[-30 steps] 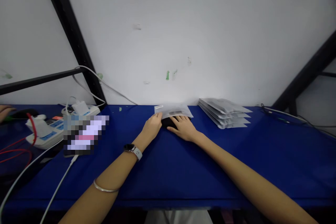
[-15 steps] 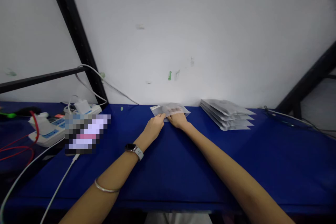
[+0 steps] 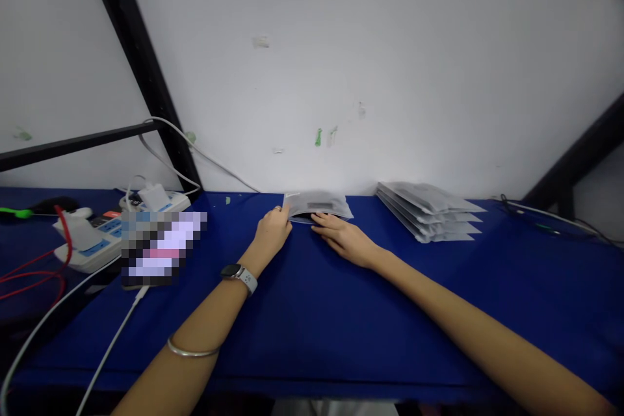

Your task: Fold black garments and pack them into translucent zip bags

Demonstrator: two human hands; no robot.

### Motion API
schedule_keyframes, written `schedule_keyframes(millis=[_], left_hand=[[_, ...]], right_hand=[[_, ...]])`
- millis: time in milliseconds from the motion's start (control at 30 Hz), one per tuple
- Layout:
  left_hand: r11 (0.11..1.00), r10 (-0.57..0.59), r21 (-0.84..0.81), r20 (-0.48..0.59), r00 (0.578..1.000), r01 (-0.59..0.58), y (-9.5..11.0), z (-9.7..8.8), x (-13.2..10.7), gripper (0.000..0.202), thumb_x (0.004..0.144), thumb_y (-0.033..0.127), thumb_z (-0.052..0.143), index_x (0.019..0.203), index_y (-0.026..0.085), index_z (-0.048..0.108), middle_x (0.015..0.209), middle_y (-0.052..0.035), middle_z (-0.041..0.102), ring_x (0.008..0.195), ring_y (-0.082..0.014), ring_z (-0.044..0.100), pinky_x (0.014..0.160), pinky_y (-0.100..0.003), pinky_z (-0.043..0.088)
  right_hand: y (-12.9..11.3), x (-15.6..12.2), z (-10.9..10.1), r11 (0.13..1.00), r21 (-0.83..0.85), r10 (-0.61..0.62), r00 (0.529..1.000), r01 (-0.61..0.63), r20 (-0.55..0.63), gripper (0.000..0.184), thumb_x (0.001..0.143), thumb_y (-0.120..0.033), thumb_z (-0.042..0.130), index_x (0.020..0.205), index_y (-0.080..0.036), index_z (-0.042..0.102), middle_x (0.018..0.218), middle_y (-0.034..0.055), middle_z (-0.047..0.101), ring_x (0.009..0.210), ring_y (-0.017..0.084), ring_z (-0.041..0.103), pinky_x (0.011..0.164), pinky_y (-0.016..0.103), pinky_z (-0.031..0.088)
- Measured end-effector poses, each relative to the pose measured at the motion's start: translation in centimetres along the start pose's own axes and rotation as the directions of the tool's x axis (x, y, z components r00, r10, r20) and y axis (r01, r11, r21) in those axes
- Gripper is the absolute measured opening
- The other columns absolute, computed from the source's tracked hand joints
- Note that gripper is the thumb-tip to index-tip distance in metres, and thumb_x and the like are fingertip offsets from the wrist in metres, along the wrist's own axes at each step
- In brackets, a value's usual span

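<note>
Frosted plastic pouch point(image 3: 319, 207) lying at the far edge of the desk point(image 3: 341, 325), just right of centre, up against the white wall point(image 3: 390, 78)! Its near edge gaped slightly, and a dark item point(image 3: 305, 216) showed in that opening, with most of it hidden by the pouch. Left hand point(image 3: 272, 234) was up at the pouch's left end, its fingers point(image 3: 280, 216) curled at that corner, though the view could not settle whether they pinched the plastic or merely touched it. Right hand point(image 3: 346, 240) lay low on the desk, fingers point(image 3: 325, 220) loosely extended, their tips at the pouch's near edge with no clear grip. A smart watch point(image 3: 238, 275) sat on the left wrist, a metal bangle point(image 3: 192, 351) further up that forearm.

Just right of the hands, a fanned stack of similar pouches point(image 3: 429, 213) lay along the same far edge, neat and untouched by either hand. So that stack stood apart, with one pouch under the hands, its closure impossible to judge.

Over toward the left edge sat a white power strip point(image 3: 88, 247), a pixelated object point(image 3: 163, 248) beside it, a red wire point(image 3: 34, 279) and a white cable point(image 3: 112, 338) trailing nearby.
</note>
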State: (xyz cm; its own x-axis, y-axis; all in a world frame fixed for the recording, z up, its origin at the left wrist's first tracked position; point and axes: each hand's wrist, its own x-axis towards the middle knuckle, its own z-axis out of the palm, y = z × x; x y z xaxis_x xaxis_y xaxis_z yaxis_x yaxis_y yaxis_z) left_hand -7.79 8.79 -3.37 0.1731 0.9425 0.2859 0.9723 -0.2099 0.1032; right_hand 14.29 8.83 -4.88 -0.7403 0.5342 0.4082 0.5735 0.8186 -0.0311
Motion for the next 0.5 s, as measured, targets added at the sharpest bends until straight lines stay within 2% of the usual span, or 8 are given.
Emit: schedule_keyframes(millis=[33, 100, 167, 233, 333, 433, 500], left_hand=[[1.000, -0.007, -0.005, 0.013, 1.000, 0.007, -0.1, 0.0, 0.0, 0.022, 0.091, 0.018, 0.044, 0.111, 0.017, 0.052, 0.103, -0.0091, 0.062, 0.092, -0.0221, 0.062, 0.072, -0.030, 0.048], [1.000, -0.006, -0.013, 0.017, 1.000, 0.006, -0.3, -0.1, 0.1, 0.021, 0.091, 0.020, 0.045, 0.111, 0.018, 0.052, 0.102, -0.0076, 0.063, 0.090, -0.0215, 0.063, 0.071, -0.030, 0.047], [1.000, 0.006, -0.002, 0.003, 1.000, -0.006, -0.5, -0.3, 0.2, 0.018, 0.092, 0.020, 0.045, 0.108, 0.019, 0.053, 0.101, -0.0065, 0.063, 0.089, -0.0212, 0.062, 0.070, -0.029, 0.046], [0.999, 0.018, 0.029, -0.007, 1.000, -0.018, -0.7, -0.5, 0.2, 0.015, 0.091, 0.020, 0.046, 0.103, 0.019, 0.055, 0.100, -0.0062, 0.064, 0.090, -0.0214, 0.062, 0.071, -0.029, 0.045], [0.996, 0.031, 0.084, -0.027, 0.999, -0.029, -0.7, -0.9, 0.2, 0.013, 0.092, 0.021, 0.047, 0.099, 0.019, 0.058, 0.100, -0.0068, 0.064, 0.093, -0.0220, 0.061, 0.072, -0.029, 0.044], [0.994, 0.036, 0.105, -0.047, 0.998, -0.031, -0.4, -1.2, 0.1, 0.017, 0.094, 0.023, 0.043, 0.100, 0.020, 0.059, 0.097, -0.0067, 0.064, 0.089, -0.0212, 0.062, 0.073, -0.030, 0.043], [0.995, 0.033, 0.096, -0.064, 0.997, -0.027, -0.2, -1.2, 0.0, 0.020, 0.096, 0.025, 0.040, 0.103, 0.022, 0.058, 0.094, -0.0063, 0.065, 0.083, -0.0204, 0.064, 0.072, -0.030, 0.042]], right_hand=[[-0.1, -0.2, -0.3, 1.000, -0.012, -0.004, 0.999, 0.004, -0.044, 0.037, 0.097, -0.020, 0.034, 0.124, -0.018, 0.057, 0.136, 0.0114, 0.053, 0.128, 0.022, 0.046, 0.105, 0.043, 0.040], [0.0, -0.2, -0.6, 0.991, -0.076, 0.093, 0.982, -0.106, -0.163, 0.033, 0.094, -0.019, 0.039, 0.121, -0.019, 0.059, 0.126, 0.0125, 0.058, 0.119, 0.024, 0.052, 0.097, 0.044, 0.045], [0.5, 0.0, -0.7, 0.939, -0.144, 0.267, 0.926, -0.312, -0.268, 0.035, 0.090, -0.023, 0.050, 0.125, -0.016, 0.055, 0.124, 0.0165, 0.056, 0.115, 0.030, 0.051, 0.090, 0.046, 0.046], [1.3, 0.1, -0.5, 0.859, -0.152, 0.430, 0.850, -0.489, -0.306, 0.045, 0.086, -0.029, 0.058, 0.129, -0.016, 0.051, 0.124, 0.0189, 0.052, 0.113, 0.033, 0.051, 0.085, 0.046, 0.047], [2.4, 0.0, -0.3, 0.774, -0.074, 0.598, 0.764, -0.629, -0.243, 0.041, 0.087, -0.034, 0.057, 0.124, -0.018, 0.052, 0.116, 0.0158, 0.054, 0.099, 0.028, 0.057, 0.076, 0.038, 0.048], [3.2, 0.1, -0.4, 0.757, -0.044, 0.639, 0.753, -0.651, -0.156, 0.027, 0.088, -0.034, 0.058, 0.110, -0.019, 0.058, 0.100, 0.0102, 0.061, 0.093, 0.024, 0.058, 0.072, 0.031, 0.045], [3.5, 0.3, -0.5, 0.742, -0.034, 0.659, 0.737, -0.670, -0.148, 0.020, 0.086, -0.033, 0.060, 0.101, -0.019, 0.060, 0.094, 0.0080, 0.063, 0.090, 0.023, 0.058, 0.070, 0.029, 0.042]])
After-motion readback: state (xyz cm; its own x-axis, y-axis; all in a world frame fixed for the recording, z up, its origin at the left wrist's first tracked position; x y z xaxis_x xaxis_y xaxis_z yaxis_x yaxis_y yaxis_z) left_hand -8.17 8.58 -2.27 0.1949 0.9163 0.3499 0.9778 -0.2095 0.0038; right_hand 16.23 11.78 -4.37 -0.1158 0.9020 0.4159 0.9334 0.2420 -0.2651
